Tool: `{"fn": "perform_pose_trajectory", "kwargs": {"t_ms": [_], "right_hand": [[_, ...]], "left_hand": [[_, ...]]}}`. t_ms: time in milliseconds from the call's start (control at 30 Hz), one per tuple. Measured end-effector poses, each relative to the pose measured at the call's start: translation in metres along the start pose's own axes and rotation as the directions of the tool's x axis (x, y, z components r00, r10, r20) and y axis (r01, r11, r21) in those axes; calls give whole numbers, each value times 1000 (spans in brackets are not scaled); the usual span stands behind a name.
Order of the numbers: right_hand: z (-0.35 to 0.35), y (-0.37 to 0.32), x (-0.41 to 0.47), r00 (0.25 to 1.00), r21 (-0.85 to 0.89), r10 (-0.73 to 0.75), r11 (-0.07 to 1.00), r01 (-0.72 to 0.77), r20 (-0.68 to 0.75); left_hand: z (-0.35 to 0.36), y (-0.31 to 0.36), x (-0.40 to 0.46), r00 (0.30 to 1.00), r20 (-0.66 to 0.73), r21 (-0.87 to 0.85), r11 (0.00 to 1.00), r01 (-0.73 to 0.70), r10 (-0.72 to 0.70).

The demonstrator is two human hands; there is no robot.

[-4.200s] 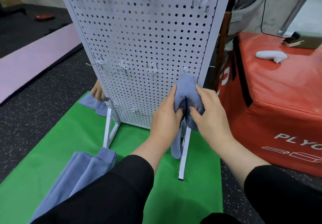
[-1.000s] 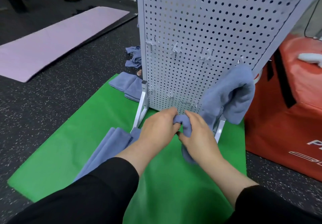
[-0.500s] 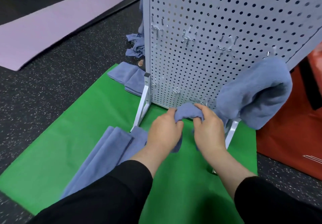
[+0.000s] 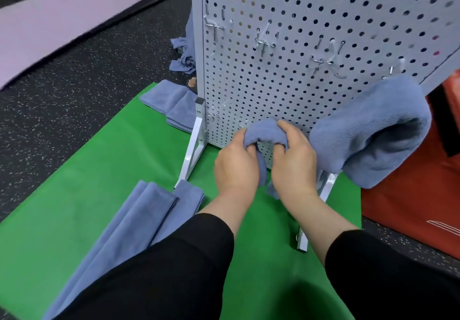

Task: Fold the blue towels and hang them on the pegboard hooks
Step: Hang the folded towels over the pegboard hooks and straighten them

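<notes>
Both hands work low at the front of the white pegboard (image 4: 311,53), near its bottom edge. The left hand (image 4: 236,168) and the right hand (image 4: 293,163) each curl their fingers round the same small folded towel (image 4: 265,133), which arches between them against the board's lowest row of holes; its loose ends hang down under the hands. Whether it sits on a hook cannot be told.

A second, bigger towel (image 4: 373,130) hangs from a hook at the pegboard's lower right corner, draped in a thick fold just right of the right hand. Bare wire hooks (image 4: 263,43) stick out higher on the board.

Left of the pegboard's foot, a long folded towel (image 4: 139,220) lies on the green mat (image 4: 82,187). Behind the board's left edge lie a folded stack (image 4: 171,105) and, farther back, a crumpled towel (image 4: 184,58). A red box (image 4: 423,195) stands right of the pegboard.
</notes>
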State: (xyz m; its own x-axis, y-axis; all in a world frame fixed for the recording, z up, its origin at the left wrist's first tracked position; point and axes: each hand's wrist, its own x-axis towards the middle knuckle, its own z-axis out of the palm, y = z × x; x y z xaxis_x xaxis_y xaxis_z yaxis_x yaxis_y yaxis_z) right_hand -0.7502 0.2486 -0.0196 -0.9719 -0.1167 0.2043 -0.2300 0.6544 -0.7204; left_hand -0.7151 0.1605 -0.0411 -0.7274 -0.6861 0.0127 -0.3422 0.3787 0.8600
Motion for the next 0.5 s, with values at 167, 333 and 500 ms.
{"fn": "perform_pose_trajectory", "kwargs": {"t_ms": [167, 333, 500], "right_hand": [[10, 7, 9, 999, -12, 30, 999, -30, -25], [14, 22, 15, 999, -36, 39, 999, -38, 16], [16, 35, 12, 996, -55, 30, 998, -26, 82]], "left_hand": [[15, 0, 5, 1000, 17, 110, 994, 7, -9], [31, -5, 7, 997, 72, 68, 998, 7, -12], [38, -9, 11, 991, 135, -11, 1000, 10, -9]]}}
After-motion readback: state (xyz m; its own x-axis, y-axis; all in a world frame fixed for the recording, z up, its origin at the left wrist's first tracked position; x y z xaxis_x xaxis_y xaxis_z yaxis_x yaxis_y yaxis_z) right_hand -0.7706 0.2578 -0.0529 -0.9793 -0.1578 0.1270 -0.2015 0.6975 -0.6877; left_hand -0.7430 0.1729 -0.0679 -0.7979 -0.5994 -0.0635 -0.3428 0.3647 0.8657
